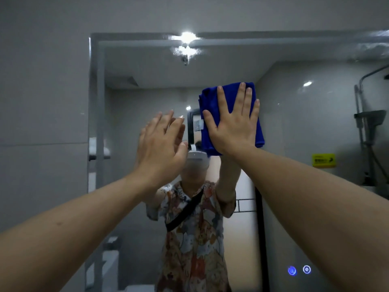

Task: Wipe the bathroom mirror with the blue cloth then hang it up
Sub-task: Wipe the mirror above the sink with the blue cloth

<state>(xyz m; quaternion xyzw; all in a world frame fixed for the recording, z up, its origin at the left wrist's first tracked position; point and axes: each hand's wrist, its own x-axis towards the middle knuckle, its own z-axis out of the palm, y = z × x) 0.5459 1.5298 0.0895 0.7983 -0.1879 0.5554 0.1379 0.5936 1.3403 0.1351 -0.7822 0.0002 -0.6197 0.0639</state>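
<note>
So the right hand (233,121) is flat with fingers spread, pressing the folded blue cloth (229,98) against the mirror (294,123), roughly in the middle of the glass and up high. The left hand (160,144) is raised beside it, fingers straight and holding nothing. It looks like it's touching or nearly touching the glass, but I honestly can't tell which from this angle.

Things I'd worry about from here:

- A flat palm doesn't actually grip anything. Ease off the pressure mid-swipe and the cloth probably slides down or drops.
- If that bare left palm really is on the glass, it'll leave prints on the very thing being cleaned.
- The cloth is folded into a thick pad, so a loose layer could flop open and drag unevenly.
- There are smeary streaks along the top edge near the light glare (186,39), and those are a stretch to reach. Easy to miss them and call it done.
- The lit touch buttons (299,270) sit in the bottom right corner of the glass, so a wipe across there might trigger them.

No hook or rail for hanging it is in view yet.
</note>
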